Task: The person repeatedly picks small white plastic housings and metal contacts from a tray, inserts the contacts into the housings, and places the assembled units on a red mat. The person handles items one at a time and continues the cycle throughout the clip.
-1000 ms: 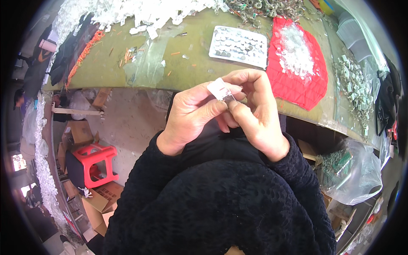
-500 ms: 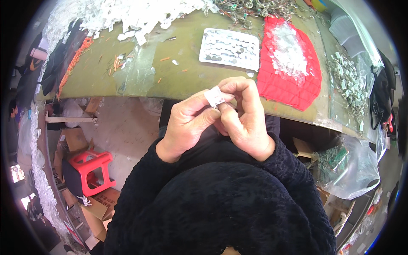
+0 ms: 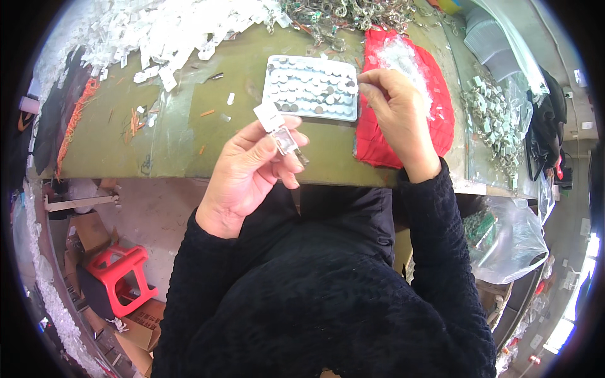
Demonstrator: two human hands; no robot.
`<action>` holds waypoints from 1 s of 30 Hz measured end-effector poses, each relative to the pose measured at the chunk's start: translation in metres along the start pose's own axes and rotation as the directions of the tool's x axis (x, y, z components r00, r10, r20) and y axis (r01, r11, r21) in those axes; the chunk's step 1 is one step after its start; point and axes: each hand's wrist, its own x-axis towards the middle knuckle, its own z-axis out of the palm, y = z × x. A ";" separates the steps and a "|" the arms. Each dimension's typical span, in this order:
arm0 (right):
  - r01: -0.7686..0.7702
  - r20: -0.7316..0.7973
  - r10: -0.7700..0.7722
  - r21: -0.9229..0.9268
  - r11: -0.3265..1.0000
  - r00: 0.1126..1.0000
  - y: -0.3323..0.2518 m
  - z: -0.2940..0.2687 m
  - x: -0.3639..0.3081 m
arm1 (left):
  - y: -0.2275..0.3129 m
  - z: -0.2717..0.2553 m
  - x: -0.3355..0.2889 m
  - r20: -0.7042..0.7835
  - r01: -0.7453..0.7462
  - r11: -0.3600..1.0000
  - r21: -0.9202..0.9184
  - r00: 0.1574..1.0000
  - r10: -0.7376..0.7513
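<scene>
1 clear hinged case (image 3: 285,141), flap up, near the surface's (image 3: 334,157) front edge; left hand (image 3: 236,183) grip clamped on it. Right hand (image 3: 403,113) by the disc tray's (image 3: 345,118) right edge, fingertips close together (can't tell if loaded). Looks like disc pickup; next calls for 1 light pinch.

Small-parts workshop, hand work. Green worktable (image 3: 201,104) carries bulk loose stock: white plastic pieces (image 3: 183,31) far left, tangled metal-looking fittings (image 3: 343,17) far middle, tray (image 3: 340,114) of round discs (image 3: 304,90). Cardboard box (image 3: 144,324) and red plastic stool (image 3: 108,278) near left.
</scene>
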 end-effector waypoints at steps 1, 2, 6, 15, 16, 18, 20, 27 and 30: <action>0.024 0.026 -0.023 -0.026 0.999 0.999 0.004 0.001 0.002 | -0.002 0.000 0.002 -0.003 0.009 1.000 -0.027 1.000 -0.009; 0.030 0.053 -0.027 -0.053 0.998 0.998 0.007 0.004 0.005 | -0.003 0.000 0.004 0.002 0.012 0.999 -0.046 1.000 -0.012; 0.061 0.133 -0.047 -0.097 0.993 0.990 0.007 0.006 0.008 | -0.003 -0.001 0.009 0.026 0.027 0.995 -0.098 0.999 -0.024; 0.023 0.229 -0.023 0.000 1.000 0.973 0.001 -0.002 0.021 | -0.005 -0.003 0.010 0.020 0.026 0.987 -0.159 1.000 -0.024; -0.050 0.267 0.043 0.020 0.999 0.963 0.002 -0.001 0.026 | -0.005 -0.003 0.010 0.025 0.024 0.987 -0.160 0.999 -0.020; -0.041 0.323 0.032 0.020 0.999 0.946 0.002 0.000 0.030 | -0.003 -0.001 0.010 -0.010 0.044 0.984 -0.174 0.999 -0.046; -0.056 0.343 0.049 0.010 0.998 0.938 0.002 0.000 0.030 | -0.002 0.001 0.010 -0.036 0.049 0.987 -0.153 0.998 -0.055; 0.129 0.305 -0.085 -0.128 0.983 0.949 0.002 0.005 0.022 | -0.003 0.003 0.012 -0.075 0.054 0.992 -0.117 0.995 -0.063; 0.206 0.260 -0.169 -0.124 0.971 0.951 -0.011 0.005 0.021 | -0.003 0.001 0.013 -0.051 0.048 0.990 -0.136 0.997 -0.055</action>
